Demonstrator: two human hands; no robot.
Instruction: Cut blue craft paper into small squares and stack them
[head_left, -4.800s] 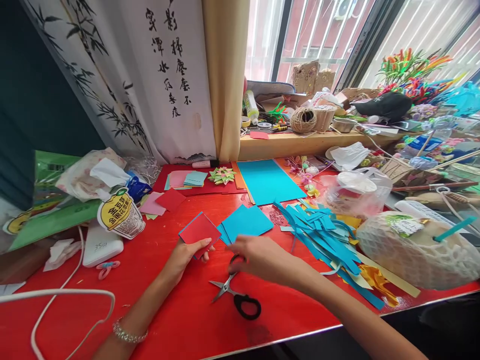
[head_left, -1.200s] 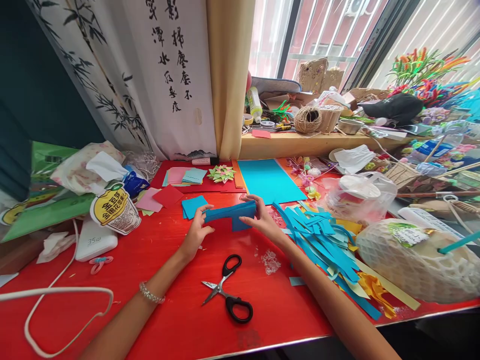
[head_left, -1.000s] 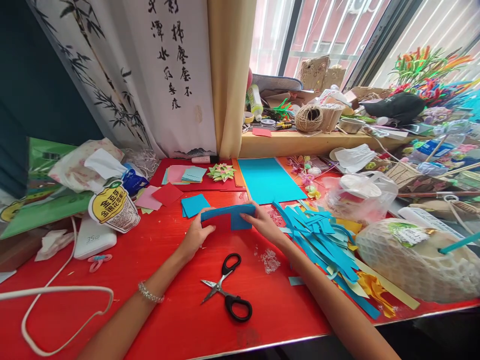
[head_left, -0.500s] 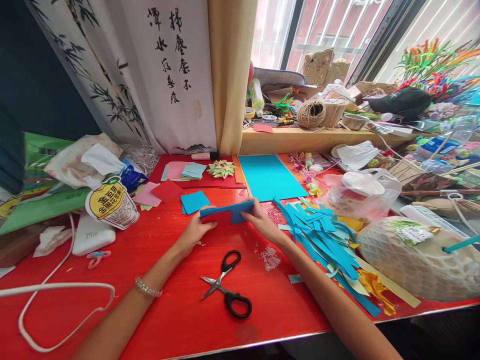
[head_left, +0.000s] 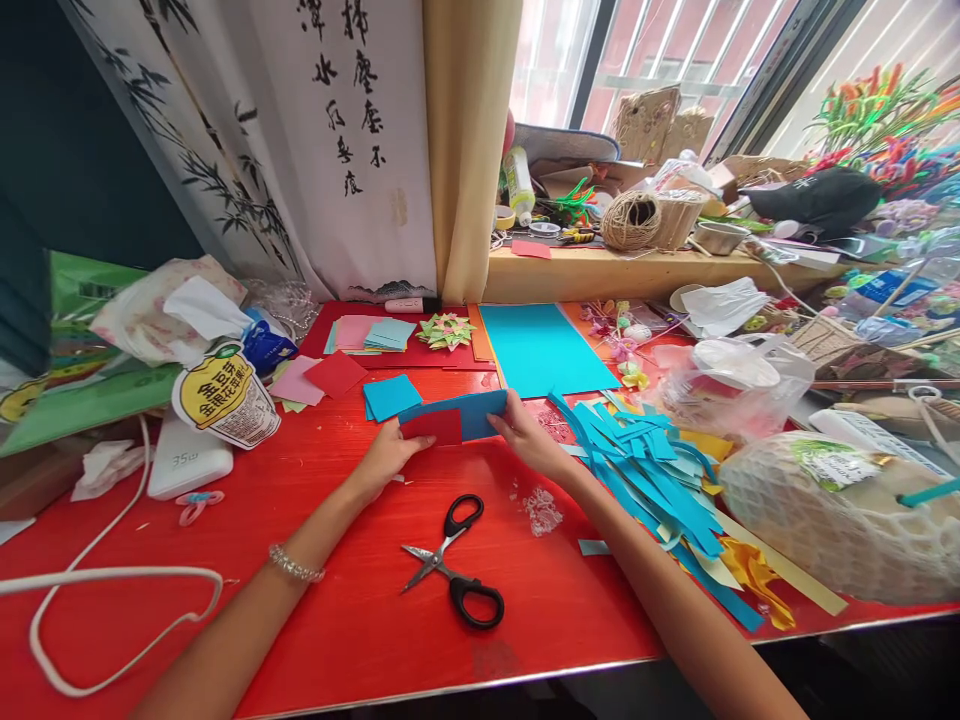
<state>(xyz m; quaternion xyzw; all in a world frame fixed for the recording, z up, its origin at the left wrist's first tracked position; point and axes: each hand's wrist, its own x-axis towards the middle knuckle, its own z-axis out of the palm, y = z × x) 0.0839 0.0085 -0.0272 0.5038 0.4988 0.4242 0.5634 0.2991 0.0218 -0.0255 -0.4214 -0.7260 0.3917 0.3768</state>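
My left hand [head_left: 384,458] pinches the left end of a blue paper strip [head_left: 484,414], and my right hand [head_left: 531,440] grips its right end. A red paper piece [head_left: 441,428] lies against the left part of the strip's near face. Below them on the red table lies a pair of scissors [head_left: 437,562] with black handles, its blades spread apart. Just behind my left hand is a small stack of blue paper squares [head_left: 393,398]. Cut blue strips [head_left: 660,470] lie in a heap to the right of my right hand.
A large blue sheet [head_left: 547,350] and a folded green-and-pink paper flower [head_left: 445,331] lie at the back. Pink and red squares [head_left: 337,374] are on the left, near a white power bank [head_left: 191,465]. A net-wrapped coconut [head_left: 832,520] stands at the right.
The blue strip has tilted so its near face shows more, and the red piece on it is now plainly visible. Both hands keep their hold. The view has shifted slightly.
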